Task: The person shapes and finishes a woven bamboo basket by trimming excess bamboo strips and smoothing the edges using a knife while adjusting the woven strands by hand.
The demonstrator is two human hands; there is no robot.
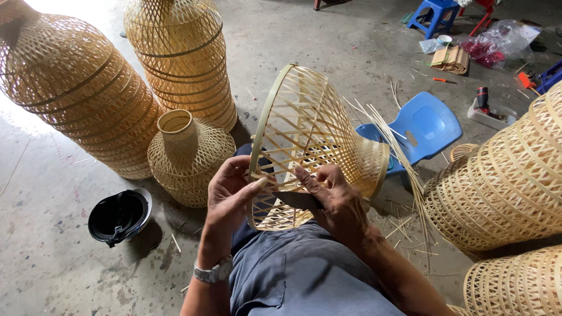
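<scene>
- Concrete floor (52, 246): grey, scuffed, strewn with bamboo slivers; everything here rests on it.
- Tall woven bamboo forms: one at far left (76, 88), one behind it (181, 58), both bottle-shaped and upright; more stacked at my right (503, 187).
- Small woven form with a solid neck (186, 155): stands just beside my left hand, in front of the tall ones.
- Bamboo lampshade frame (310, 129): open lattice, lying on its side over my lap, wide rim towards me, narrow end pointing away; loose strip ends trail off to the right.
- Blue plastic chair (424, 129): behind the frame, partly hidden by it.
- Black helmet (120, 215): on the floor, well apart to my left, hollow side up.
- My left hand (231, 190): grip pressed on the frame's rim, thumb lying along the rim strip; a metal watch (213, 272) sits on the wrist.
- My right hand (336, 202): grip closed on a dark knife blade (295, 200), forefinger stretched onto the lattice; the blade lies flat against the lower rim.
</scene>
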